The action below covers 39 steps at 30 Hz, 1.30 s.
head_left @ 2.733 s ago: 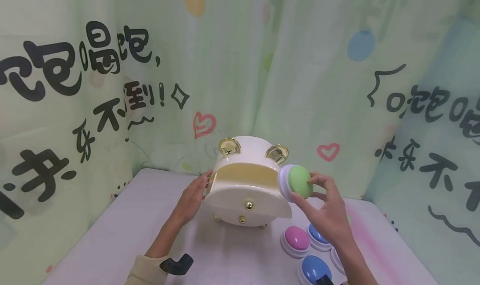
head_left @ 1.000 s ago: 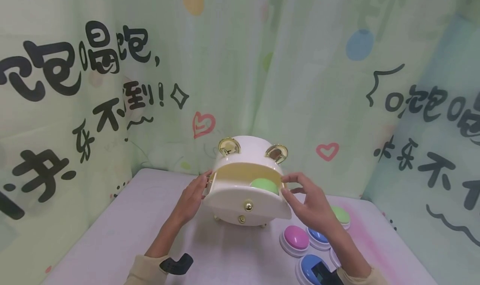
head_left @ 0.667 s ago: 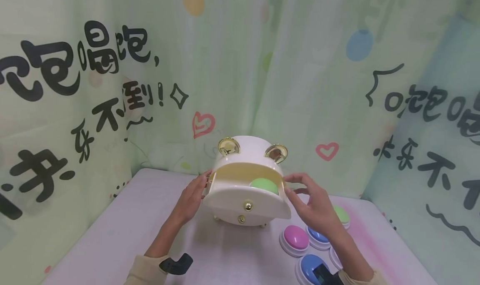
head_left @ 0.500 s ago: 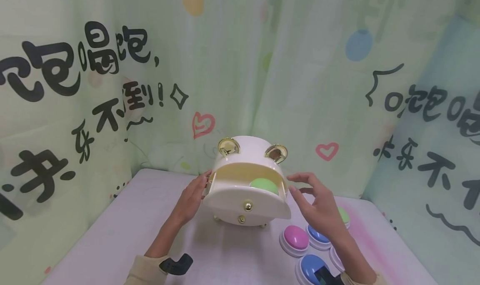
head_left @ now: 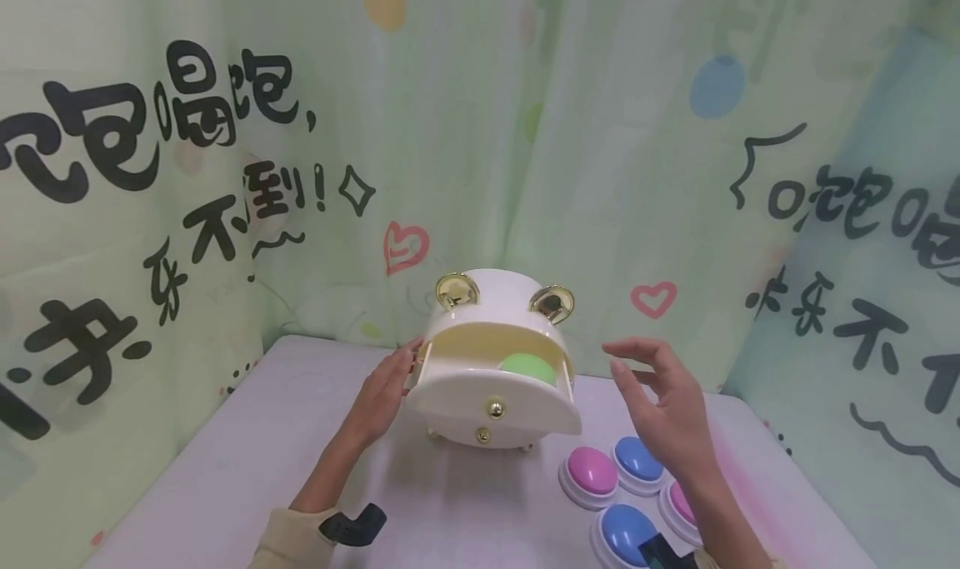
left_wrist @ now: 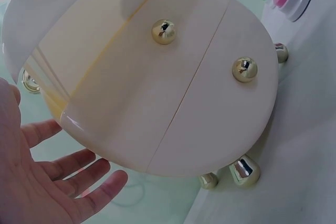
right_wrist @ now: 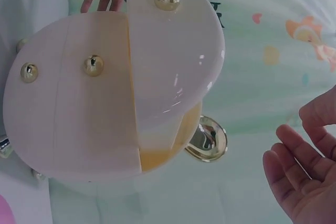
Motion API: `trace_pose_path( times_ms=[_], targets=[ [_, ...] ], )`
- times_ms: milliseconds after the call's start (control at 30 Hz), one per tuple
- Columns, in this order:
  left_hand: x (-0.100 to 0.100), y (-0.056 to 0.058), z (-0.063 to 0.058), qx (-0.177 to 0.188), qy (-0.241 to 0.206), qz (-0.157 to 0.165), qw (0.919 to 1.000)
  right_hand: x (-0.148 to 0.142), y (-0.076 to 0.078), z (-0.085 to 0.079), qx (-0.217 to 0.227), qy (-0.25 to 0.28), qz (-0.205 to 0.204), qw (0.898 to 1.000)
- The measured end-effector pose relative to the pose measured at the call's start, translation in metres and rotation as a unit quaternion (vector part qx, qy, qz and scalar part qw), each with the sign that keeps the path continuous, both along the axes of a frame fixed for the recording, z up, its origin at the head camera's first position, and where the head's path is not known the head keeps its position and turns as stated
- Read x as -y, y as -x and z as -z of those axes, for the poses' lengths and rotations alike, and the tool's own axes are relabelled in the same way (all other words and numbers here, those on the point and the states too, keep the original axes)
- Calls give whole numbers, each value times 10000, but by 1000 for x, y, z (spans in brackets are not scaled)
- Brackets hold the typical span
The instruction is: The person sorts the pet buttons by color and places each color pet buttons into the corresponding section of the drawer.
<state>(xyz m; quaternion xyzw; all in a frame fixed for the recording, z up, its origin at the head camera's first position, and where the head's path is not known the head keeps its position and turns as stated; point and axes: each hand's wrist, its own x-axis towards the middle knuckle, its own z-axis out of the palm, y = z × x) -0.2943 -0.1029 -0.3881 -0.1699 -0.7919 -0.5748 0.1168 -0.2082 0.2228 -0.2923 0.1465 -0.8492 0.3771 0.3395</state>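
A small cream-white drawer cabinet [head_left: 525,293] with gold knobs, gold ear shapes and gold feet stands at the middle of the table. Its top drawer [head_left: 450,398] is pulled out, and a green domed button [head_left: 528,366] lies inside at the right, its lower part hidden by the drawer front. My left hand [head_left: 381,394] rests its extended fingertips at the cabinet's left side; in the left wrist view those fingers [left_wrist: 79,167] lie along its edge. My right hand [head_left: 670,415] hovers right of the cabinet with nothing in it, its fingers [right_wrist: 296,156] loosely bent in the right wrist view.
Right of the cabinet lie several domed buttons on white bases: a pink one [head_left: 592,471], a blue one [head_left: 639,458], a nearer blue one [head_left: 628,534] and another pink one [head_left: 681,502] partly behind the right forearm. A printed curtain [head_left: 480,136] hangs behind the table [head_left: 225,486].
The green button went from my right hand into the top drawer. Since then that hand has let go and drawn away to the right. My left hand has kept its place.
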Motion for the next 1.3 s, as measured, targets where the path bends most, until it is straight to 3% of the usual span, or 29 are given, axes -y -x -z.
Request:
trace_pose_path(
  times_ms=[300, 567, 767, 833, 1067, 1300],
  targets=[
    [-2, -27, -21, 187, -37, 22, 9998, -11, -7, 5, 398, 663, 265, 9967],
    [1, -6, 4, 70, -94, -50, 9999, -25, -4, 11, 544, 825, 278, 9947],
    [-2, -2, 8, 1, -130, 40, 9999, -33, 1, 22, 583, 761, 402, 9946],
    [-4, -7, 1, 65, -118, 23, 9999, -34, 4, 26, 619, 746, 428, 9944],
    [-3, -5, -3, 21, -62, -83, 9999, -36, 13, 38, 772, 332, 590, 9947],
    [-5, -28, -32, 138, 37, -6, 9999, -37, 19, 51, 780, 106, 493, 9957]
  ],
)
